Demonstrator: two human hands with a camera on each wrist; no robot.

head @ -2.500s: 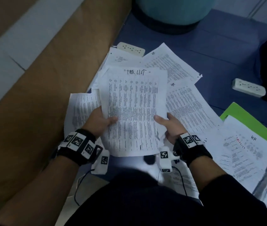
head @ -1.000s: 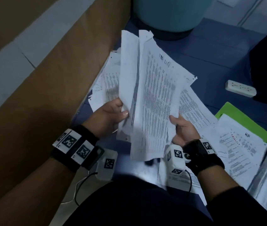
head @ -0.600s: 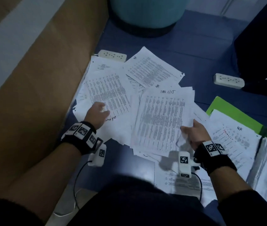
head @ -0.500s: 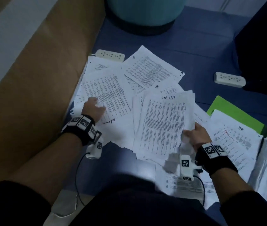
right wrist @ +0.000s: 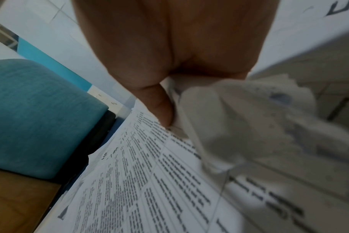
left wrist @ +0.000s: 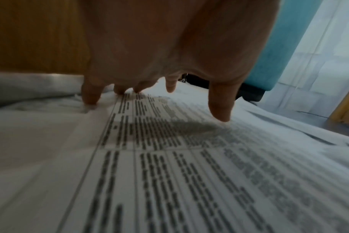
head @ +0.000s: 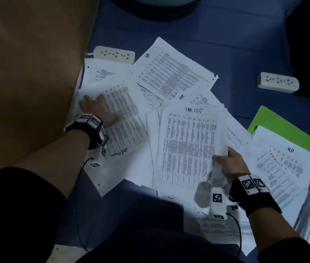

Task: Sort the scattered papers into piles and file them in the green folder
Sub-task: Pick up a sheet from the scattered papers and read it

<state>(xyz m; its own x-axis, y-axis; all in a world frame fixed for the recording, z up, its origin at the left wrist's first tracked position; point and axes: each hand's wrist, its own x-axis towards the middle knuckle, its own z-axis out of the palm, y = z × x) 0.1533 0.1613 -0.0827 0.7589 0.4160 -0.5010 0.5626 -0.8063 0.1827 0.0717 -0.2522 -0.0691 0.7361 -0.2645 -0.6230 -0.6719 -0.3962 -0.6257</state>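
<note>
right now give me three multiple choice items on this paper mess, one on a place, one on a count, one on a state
1. Where does the green folder lie?
A. right of the papers
B. under the left hand
C. on the brown panel

2. How many white power strips show?
A. one
B. two
C. four

3. What is the right hand doing?
A. resting flat
B. pinching the task list sheets
C. holding a pen

Answers: 1 A, its green corner shows at the right edge. 2 B, one above the papers, one farther right. 3 B, the thumb presses onto the sheets' crumpled corner.
</note>
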